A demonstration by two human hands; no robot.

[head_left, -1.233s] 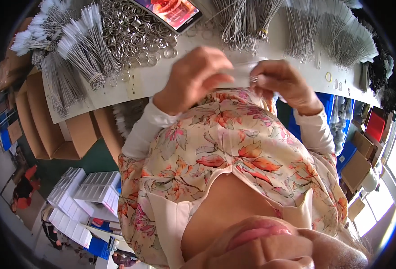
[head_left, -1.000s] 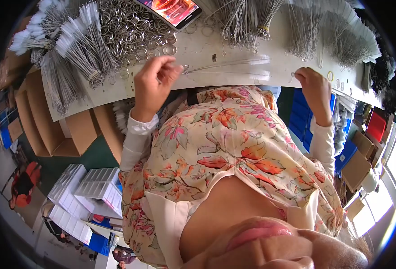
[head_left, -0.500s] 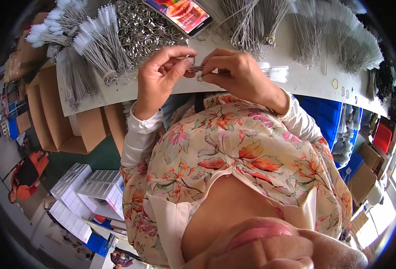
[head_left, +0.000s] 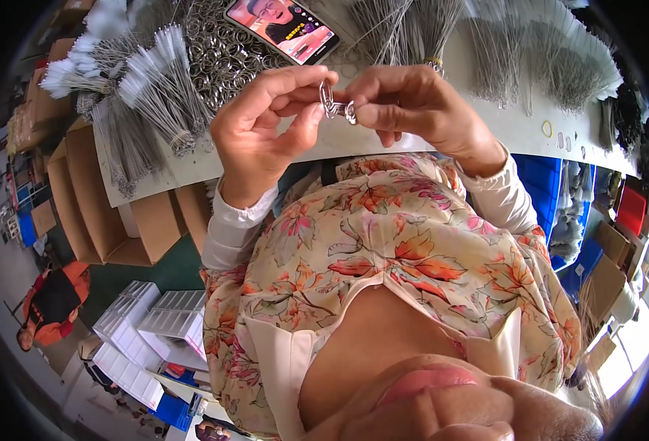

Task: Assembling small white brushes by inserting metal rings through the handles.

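My left hand pinches a shiny metal split ring between thumb and forefinger, in front of my chest above the table's near edge. Close beside it, my right hand has its fingers closed on thin wire brushes, whose looped metal ends stick out toward the ring. The loops meet the ring or hang on it; which of these I cannot tell. Most of the brush stems are covered by my right hand. A heap of metal rings lies just beyond my left hand.
Bundles of white-tipped wire brushes lie on the table's left. More brush bundles spread across the right. A phone with a lit screen lies behind my hands. Cardboard boxes stand below the left edge, blue bins below the right.
Both hands have shifted slightly apart, and the ring and wire loops now show between them. White bristles that showed beside my right wrist are mostly out of sight. The phone's picture differs.
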